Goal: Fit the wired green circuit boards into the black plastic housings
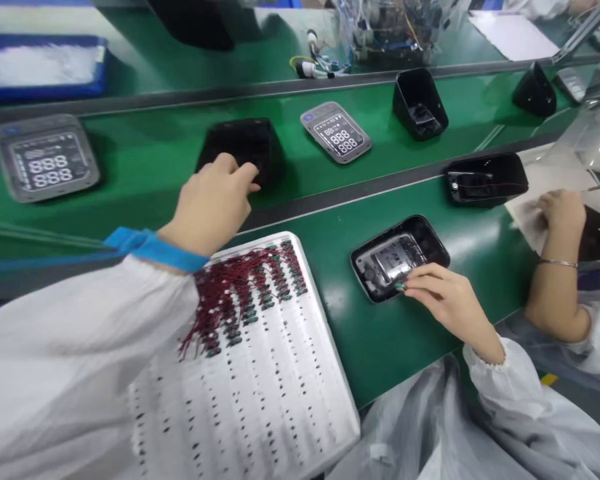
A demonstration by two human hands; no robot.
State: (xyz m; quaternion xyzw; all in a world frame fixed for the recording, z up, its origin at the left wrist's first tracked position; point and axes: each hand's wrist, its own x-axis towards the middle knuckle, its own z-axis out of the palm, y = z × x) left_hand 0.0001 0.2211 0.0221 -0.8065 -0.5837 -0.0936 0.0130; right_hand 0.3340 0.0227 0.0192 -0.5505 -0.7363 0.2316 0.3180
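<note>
My left hand [215,200], with a blue wrist strap [155,248], reaches to the belt, its fingers curled on the near edge of a black plastic housing [237,143]. The fingertips are partly hidden there. My right hand [445,297] pinches a small green circuit board [400,287] between thumb and fingers. Just beneath it, a second black housing [427,240] lies on the green table with its hollow side up. Between my arms a white foam tray [325,373] holds several small green boards with dark red wires [245,273] in its upper part.
Grey display panels [336,132] and another black housing [420,103] sit on the green belt [145,127]. To the right, a co-worker's hand [563,213] is near one more housing [487,179]. Behind the belt are a blue tray [103,73] and wired connectors [310,67].
</note>
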